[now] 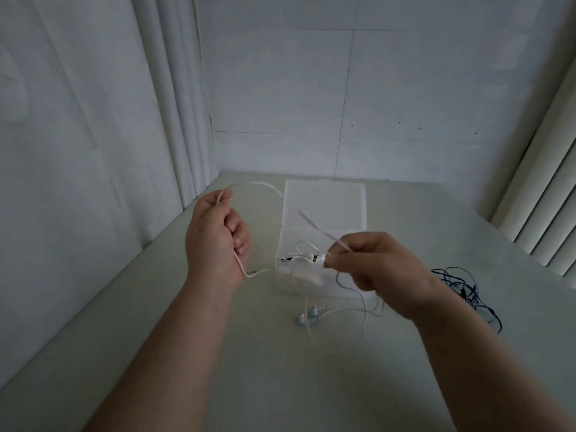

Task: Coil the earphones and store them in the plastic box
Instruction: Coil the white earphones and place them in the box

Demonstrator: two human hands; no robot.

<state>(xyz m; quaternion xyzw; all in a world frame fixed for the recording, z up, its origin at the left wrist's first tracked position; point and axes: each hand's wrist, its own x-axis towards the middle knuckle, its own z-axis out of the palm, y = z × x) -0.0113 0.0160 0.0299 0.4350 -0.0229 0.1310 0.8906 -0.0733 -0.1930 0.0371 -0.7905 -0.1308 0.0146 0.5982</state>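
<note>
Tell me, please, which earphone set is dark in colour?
The blue set, tangled loose on the table right of the box; the held set and the boxed set are white.

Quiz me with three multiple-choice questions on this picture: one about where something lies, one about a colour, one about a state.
1. Where does the tangled dark blue cable lie?
A) inside the plastic box
B) on the table, right of the box
C) on top of the box's lid

2. What colour is the cable stretched between the two hands?
A) red
B) green
C) white

3. How is the box's lid?
A) open, tipped up at the back
B) shut
C) lying apart from the box on the table

Answers:
1 B: the dark loops rest on the table beyond the right hand.
2 C: the white cable runs from the left hand to the right, each pinching it.
3 A: the lid stands behind the box, and white earphones show inside.
</note>
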